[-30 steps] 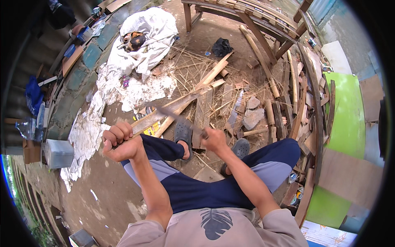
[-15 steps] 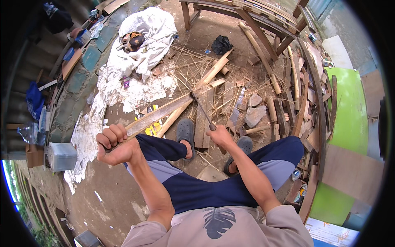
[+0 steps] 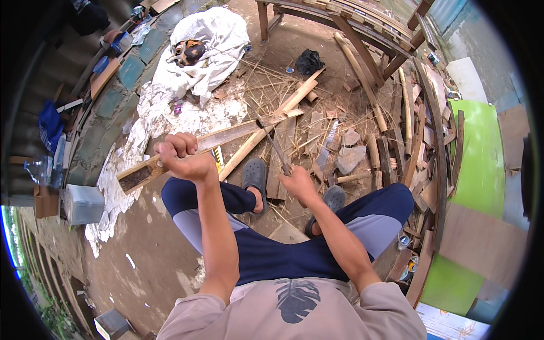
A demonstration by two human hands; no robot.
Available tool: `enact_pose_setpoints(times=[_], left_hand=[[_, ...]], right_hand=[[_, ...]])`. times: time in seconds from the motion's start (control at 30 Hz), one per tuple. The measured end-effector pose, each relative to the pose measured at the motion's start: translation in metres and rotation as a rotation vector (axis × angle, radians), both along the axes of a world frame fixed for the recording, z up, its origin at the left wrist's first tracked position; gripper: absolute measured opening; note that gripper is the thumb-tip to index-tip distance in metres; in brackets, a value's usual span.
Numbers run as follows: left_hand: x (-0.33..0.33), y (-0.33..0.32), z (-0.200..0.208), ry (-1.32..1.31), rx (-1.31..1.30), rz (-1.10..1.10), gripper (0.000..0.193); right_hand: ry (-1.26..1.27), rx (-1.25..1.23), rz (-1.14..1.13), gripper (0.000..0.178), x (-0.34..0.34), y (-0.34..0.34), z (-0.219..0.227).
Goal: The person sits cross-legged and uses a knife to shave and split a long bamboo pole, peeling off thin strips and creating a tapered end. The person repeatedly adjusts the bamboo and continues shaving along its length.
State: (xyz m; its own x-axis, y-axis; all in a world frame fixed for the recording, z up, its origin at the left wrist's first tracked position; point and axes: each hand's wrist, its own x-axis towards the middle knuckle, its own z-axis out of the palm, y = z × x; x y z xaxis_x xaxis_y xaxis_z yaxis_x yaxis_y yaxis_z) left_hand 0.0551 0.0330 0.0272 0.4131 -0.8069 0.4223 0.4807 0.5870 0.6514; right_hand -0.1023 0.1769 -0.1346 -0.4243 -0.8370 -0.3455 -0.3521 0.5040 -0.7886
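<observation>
My left hand (image 3: pixel 184 156) is closed around a split bamboo strip (image 3: pixel 226 135), hollow face up, in front of my left knee. The strip's near end sticks out behind my fist and shows a dark hollow. Its far end slopes away to the right. In my right hand (image 3: pixel 297 182) is a long-handled knife (image 3: pixel 276 146), its thin dark blade lying across the strip near the far end. Much of the handle is hidden by my fingers. Beneath the strip a pale bamboo pole (image 3: pixel 242 156) runs obliquely, close to my left clog (image 3: pixel 255 174).
A calico cat (image 3: pixel 190 52) lies on a white cloth (image 3: pixel 218 34). A wooden bench (image 3: pixel 351 28) stands at the far right. Bamboo shavings, a saw blade (image 3: pixel 328 141), a stone (image 3: pixel 351 160) and wood scraps litter the ground before me. A green board (image 3: pixel 479 153) lies on the right.
My left hand has moved right and away from me, and more of the strip's near end now shows behind it. The knife and my right hand have shifted slightly left.
</observation>
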Motion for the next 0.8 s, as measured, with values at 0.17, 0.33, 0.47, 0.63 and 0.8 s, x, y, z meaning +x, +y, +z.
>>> enact_pose_setpoints(times=[0.17, 0.33, 0.47, 0.63, 0.8], left_hand=[[0.021, 0.016, 0.067, -0.009, -0.058, 0.005, 0.034], [0.040, 0.033, 0.093, -0.034, -0.066, 0.051, 0.033], [0.041, 0.032, 0.087, 0.010, -0.133, 0.014, 0.031], [0.048, 0.045, 0.083, -0.077, -0.088, 0.027, 0.034], [0.047, 0.045, 0.095, -0.065, -0.055, 0.009, 0.036]], right_hand=[[0.004, -0.035, 0.069, 0.033, 0.017, 0.006, 0.045], [-0.044, 0.007, 0.186, 0.041, 0.030, 0.016, 0.076], [0.004, 0.002, 0.184, 0.044, 0.035, 0.018, 0.089], [-0.163, 0.096, 0.190, 0.039, 0.041, 0.033, 0.129], [-0.114, -0.020, 0.243, 0.038, 0.039, 0.047, 0.115]])
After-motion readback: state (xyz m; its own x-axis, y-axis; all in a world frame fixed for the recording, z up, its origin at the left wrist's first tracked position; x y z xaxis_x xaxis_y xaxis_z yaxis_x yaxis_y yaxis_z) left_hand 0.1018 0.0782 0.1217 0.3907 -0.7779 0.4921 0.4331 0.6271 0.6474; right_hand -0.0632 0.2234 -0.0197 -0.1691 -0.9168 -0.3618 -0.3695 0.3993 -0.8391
